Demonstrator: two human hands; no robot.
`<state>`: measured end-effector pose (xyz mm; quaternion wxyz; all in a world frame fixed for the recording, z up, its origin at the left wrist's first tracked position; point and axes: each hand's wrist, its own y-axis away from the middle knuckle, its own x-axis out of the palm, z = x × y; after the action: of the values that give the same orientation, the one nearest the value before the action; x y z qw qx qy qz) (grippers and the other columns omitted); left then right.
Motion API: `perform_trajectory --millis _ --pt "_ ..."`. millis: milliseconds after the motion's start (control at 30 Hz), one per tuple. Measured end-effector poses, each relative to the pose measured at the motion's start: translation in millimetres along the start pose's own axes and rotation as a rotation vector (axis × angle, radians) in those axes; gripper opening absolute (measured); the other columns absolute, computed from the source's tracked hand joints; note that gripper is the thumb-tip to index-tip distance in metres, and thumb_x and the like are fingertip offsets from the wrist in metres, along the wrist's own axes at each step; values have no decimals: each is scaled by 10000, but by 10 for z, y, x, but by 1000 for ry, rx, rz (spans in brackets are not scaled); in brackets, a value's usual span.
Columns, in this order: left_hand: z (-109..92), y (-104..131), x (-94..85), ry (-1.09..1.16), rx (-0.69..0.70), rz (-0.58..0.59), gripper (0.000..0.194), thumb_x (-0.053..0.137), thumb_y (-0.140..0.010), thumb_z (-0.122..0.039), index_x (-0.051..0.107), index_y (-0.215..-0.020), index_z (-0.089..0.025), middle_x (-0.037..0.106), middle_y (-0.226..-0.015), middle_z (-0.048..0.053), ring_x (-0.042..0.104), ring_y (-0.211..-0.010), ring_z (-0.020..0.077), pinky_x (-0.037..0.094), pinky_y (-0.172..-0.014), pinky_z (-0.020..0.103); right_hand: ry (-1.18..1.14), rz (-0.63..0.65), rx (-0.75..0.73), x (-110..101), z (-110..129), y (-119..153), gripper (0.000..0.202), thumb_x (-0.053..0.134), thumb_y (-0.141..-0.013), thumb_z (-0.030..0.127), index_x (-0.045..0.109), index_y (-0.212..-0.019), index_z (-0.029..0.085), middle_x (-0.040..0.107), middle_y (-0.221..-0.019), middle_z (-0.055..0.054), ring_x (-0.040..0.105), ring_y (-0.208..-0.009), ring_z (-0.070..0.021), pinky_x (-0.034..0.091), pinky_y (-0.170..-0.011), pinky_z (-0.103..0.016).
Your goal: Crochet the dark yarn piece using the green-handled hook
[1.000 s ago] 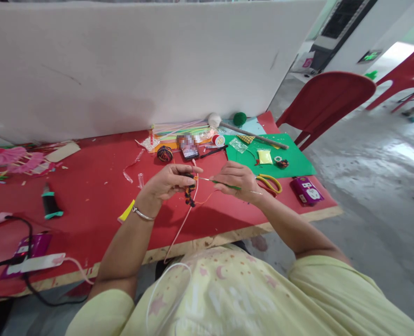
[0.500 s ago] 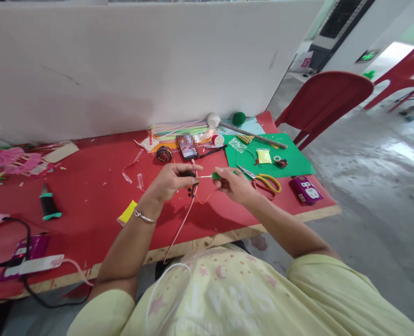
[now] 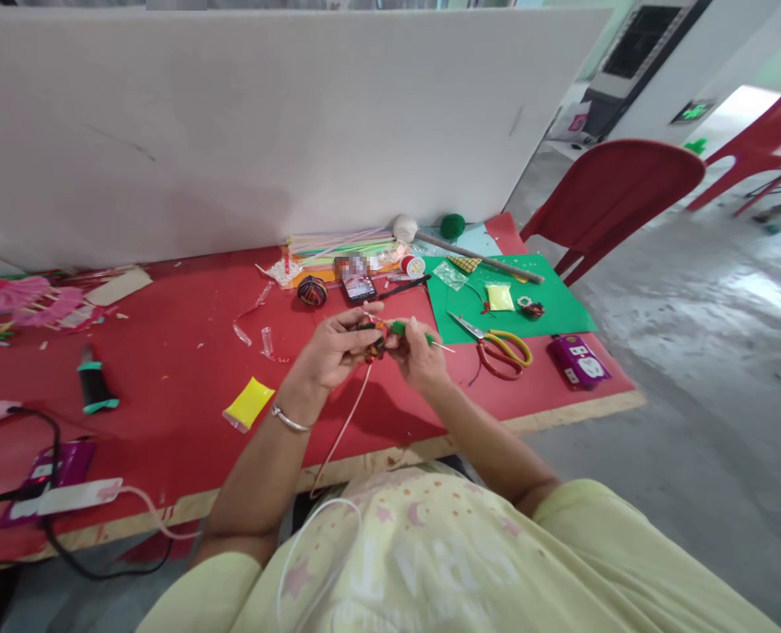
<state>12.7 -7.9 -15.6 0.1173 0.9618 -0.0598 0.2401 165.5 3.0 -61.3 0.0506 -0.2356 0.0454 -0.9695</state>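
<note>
Head view, hands (image 3: 325, 353) close together at yarn (image 3: 376, 348), forearms (image 3: 257, 475) slanting inward

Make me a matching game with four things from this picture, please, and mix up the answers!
Things:
1. green-handled tool
2. dark yarn piece
3. scissors
4. multicoloured yarn ball

Clues:
A. on the table, next to the phone
B. held in the right hand
C. yellow and red handles
D. held in the left hand

Pairs: 1-B, 2-D, 3-C, 4-A
</note>
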Motion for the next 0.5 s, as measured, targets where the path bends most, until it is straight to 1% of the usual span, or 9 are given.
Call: perform_trajectory --millis 33,67,133,200,267,300,367,433,500 --pt "-64 26 -63 -10 -74 53 522 890 -568 -147 795 -1081 -144 563 -576 -42 294 -411 3 174 -397 174 179 94 -104 -89 76 -36 427 660 -853 645 780 -840 236 671 -648 -14 545 -587 -136 423 -530 -268" --pt "-117 49 -123 -23 -120 97 533 890 -569 -137 794 -1093 -140 532 -542 -51 290 -406 4 155 -398 171 357 206 -224 -175 165 -79 360 687 -863 591 798 -878 248 718 -702 -32 604 -674 -165 484 -632 -305" --pt "-184 79 -219 -48 -153 135 536 884 -581 -125 789 -1108 -138 529 -534 -47 303 -405 6 144 -400 167 638 423 -438 -314 351 -177 236 736 -870 476 812 -947 266 774 -809 -51 656 -783 -195 515 -781 -360" --pt "-205 87 -272 -66 -136 136 532 874 -596 -117 785 -1120 -135 545 -544 -39 323 -411 9 157 -404 163 755 563 -650 -394 501 -269 204 733 -894 391 800 -1017 242 786 -840 -60 667 -786 -191 521 -791 -361" --pt "-203 79 -289 -85 -125 131 533 865 -606 -113 781 -1131 -135 560 -556 -31 331 -414 11 172 -406 162 801 646 -801 -424 596 -334 209 720 -911 340 780 -1068 216 782 -831 -64 668 -767 -178 530 -775 -345" --pt "-203 74 -290 -99 -128 132 536 862 -606 -113 780 -1135 -136 568 -561 -28 331 -413 11 177 -406 163 815 673 -845 -428 628 -355 213 718 -914 327 772 -1083 209 780 -827 -64 667 -763 -174 534 -770 -338" --pt "-214 64 -289 -136 -144 138 537 861 -599 -115 782 -1130 -135 579 -571 -21 330 -410 13 180 -403 167 844 722 -865 -436 688 -383 218 718 -913 312 764 -1100 212 778 -834 -63 662 -772 -175 538 -766 -334" --pt "-244 59 -293 -186 -151 141 526 861 -592 -125 789 -1114 -133 581 -576 -19 330 -409 13 187 -404 173 851 770 -816 -452 765 -400 205 717 -914 300 765 -1093 215 778 -849 -64 654 -781 -176 538 -773 -339" --pt "-279 56 -298 -250 -150 152 514 863 -591 -135 795 -1101 -133 580 -584 -20 366 -425 23 224 -415 177 823 819 -692 -478 845 -411 170 705 -923 294 774 -1055 213 776 -857 -63 646 -787 -171 531 -782 -339"
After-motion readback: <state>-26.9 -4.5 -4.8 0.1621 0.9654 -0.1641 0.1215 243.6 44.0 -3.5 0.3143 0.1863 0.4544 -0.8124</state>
